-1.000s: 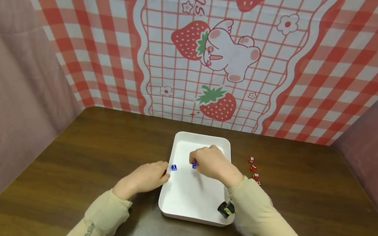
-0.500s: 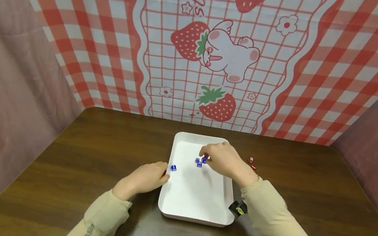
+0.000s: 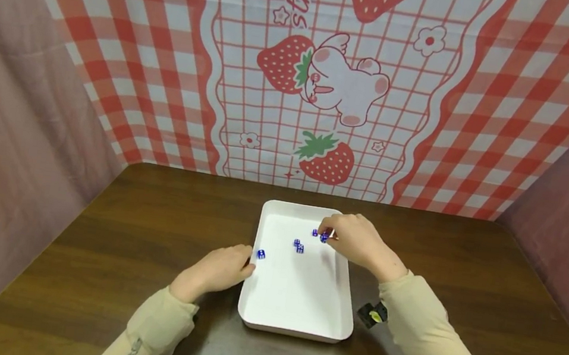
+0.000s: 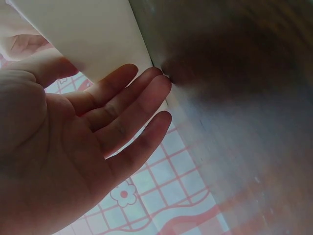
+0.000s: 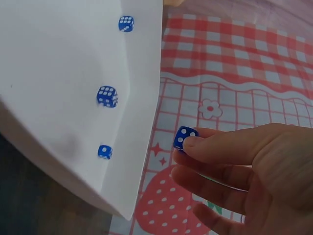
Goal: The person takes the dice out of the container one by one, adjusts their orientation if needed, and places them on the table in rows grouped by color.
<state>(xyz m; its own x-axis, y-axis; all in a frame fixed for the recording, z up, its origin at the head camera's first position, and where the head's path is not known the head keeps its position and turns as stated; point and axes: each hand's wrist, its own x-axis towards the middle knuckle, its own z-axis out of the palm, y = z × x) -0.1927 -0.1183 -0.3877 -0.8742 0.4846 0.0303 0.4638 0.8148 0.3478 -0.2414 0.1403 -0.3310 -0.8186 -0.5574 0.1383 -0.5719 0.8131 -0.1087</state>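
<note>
Fingers [image 5: 215, 144] of our right hand [image 3: 356, 244] pinch a blue die [image 5: 185, 138] over the far right of the white tray [image 3: 292, 322], white pips showing; three more blue dice [image 5: 107, 96] lie loose inside. Our left hand [image 3: 215, 269] rests flat, fingers relaxed, against the tray's left wall, probably steadying it on the bench [image 3: 91, 248]

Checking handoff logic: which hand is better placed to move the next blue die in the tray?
Right, probably. The right hand is over the white tray, already pinching a blue die, with other dice close by. The left hand lies flat at the tray's edge.
</note>
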